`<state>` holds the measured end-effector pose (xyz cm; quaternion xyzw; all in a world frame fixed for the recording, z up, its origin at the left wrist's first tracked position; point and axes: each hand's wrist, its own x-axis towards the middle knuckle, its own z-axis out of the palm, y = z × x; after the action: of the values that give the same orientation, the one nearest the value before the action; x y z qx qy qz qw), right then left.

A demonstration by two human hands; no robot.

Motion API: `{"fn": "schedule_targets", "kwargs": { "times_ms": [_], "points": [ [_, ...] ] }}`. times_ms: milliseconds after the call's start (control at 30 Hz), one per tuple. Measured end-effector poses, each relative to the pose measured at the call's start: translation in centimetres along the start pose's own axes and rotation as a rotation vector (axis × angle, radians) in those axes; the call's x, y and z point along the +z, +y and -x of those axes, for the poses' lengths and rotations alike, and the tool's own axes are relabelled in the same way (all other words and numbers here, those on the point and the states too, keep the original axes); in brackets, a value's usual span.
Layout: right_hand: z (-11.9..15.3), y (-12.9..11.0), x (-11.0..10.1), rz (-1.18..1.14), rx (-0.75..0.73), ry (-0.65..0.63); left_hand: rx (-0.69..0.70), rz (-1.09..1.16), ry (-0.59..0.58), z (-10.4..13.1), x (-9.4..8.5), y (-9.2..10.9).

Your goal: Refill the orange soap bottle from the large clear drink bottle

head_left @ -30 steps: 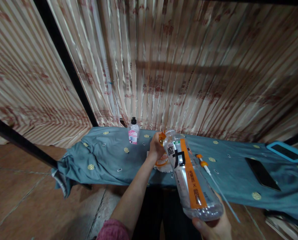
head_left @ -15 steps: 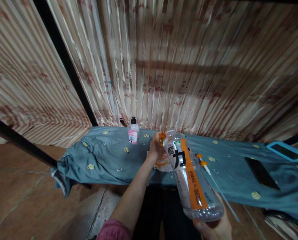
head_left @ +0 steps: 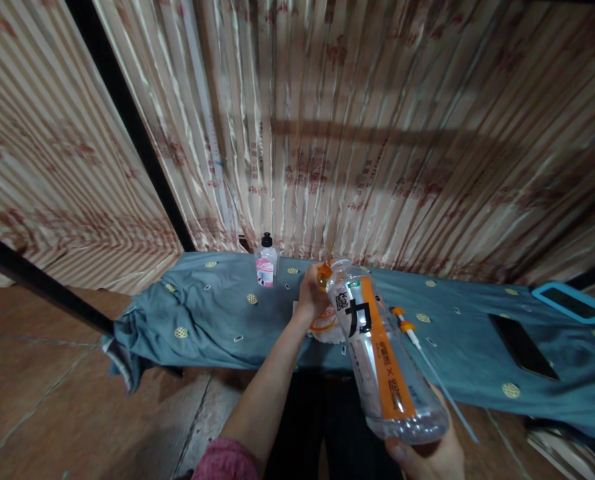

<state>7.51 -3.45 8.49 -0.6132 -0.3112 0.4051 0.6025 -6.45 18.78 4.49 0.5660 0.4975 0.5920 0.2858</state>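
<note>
A large clear plastic bottle (head_left: 380,350) with a black-lettered, orange-striped label is tilted, its open neck pointing up and left. Around its base, my right hand (head_left: 430,453) is closed. My left hand (head_left: 312,293) is closed around the orange, see-through neck of a bottle (head_left: 324,275), right beside the clear bottle's mouth. Below that hand a white and orange surface (head_left: 324,327) shows in part; the clear bottle and the hand hide the rest. An orange and white pump head (head_left: 404,323) with a long tube lies on the cloth to the right.
A small clear bottle with a pink label and black cap (head_left: 266,263) stands at the back left. On the right lie a black phone (head_left: 523,347) and a blue-framed device (head_left: 573,303). Blue-grey cloth (head_left: 217,333) covers the bench, with a curtain (head_left: 302,133) behind. A black pole (head_left: 132,127) rises at left.
</note>
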Motion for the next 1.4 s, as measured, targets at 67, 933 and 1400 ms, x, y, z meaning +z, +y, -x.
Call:
{"fn": "schedule_targets", "kwargs": {
  "times_ms": [67, 933, 1400],
  "points": [
    [-0.02, -0.08, -0.09, 0.026, -0.006, -0.005, -0.001, -0.016, -0.001, 0.01, -0.03, 0.06],
    [-0.06, 0.35, -0.27, 0.018, 0.007, -0.011, -0.034, -0.004, -0.005, 0.05, -0.03, 0.32],
    [0.10, -0.28, -0.03, 0.029, 0.001, 0.007, -0.001, -0.021, -0.004, 0.06, 0.06, 0.16]
  ]
}}
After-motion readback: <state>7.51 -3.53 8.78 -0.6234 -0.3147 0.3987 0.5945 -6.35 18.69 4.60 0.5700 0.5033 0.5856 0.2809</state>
